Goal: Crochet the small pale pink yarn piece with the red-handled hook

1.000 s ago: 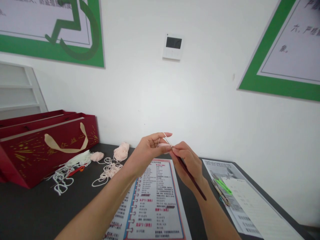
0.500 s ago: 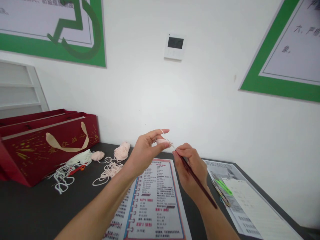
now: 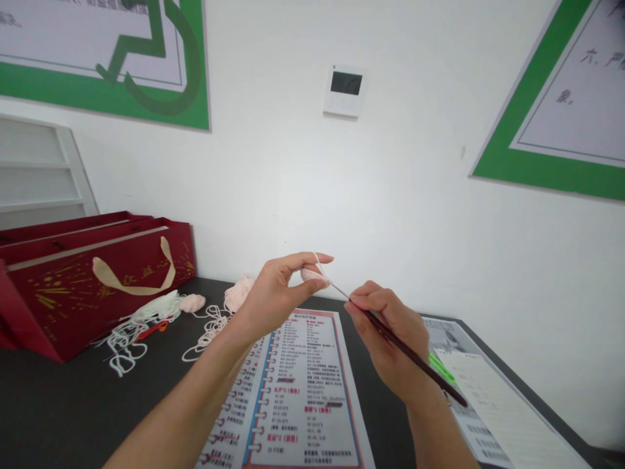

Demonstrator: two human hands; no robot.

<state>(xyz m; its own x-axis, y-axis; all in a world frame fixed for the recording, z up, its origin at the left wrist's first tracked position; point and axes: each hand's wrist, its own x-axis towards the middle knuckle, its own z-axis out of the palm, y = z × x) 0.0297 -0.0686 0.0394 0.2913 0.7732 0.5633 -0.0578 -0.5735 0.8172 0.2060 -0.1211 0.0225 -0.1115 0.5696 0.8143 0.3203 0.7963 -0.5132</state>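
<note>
My left hand (image 3: 286, 286) pinches a small pale pink crochet piece (image 3: 309, 275) between thumb and fingers. A strand of yarn (image 3: 319, 263) runs over its raised index finger to the piece. In my right hand (image 3: 390, 332) is a crochet hook with a dark brown handle (image 3: 422, 366), gripped like a pen and slanting down to the right. Its thin metal shaft (image 3: 338, 289) reaches left to the edge of the crochet piece; the tip is hidden there. Below both hands lies a printed pattern sheet (image 3: 312, 365) with red headings.
Red gift bags (image 3: 112, 280) stand at the left by the wall. Near them lie white yarn (image 3: 127, 339), a small pink ball (image 3: 192, 303), a larger pink ball (image 3: 239, 294) and an orange tool (image 3: 152, 329). Papers (image 3: 508, 397) and a bright green item (image 3: 442, 369) lie at the right.
My right hand has moved right and slightly down with the crochet hook, showing more of its metal shaft. My left hand stays nearly in place, still pinching the crochet piece.
</note>
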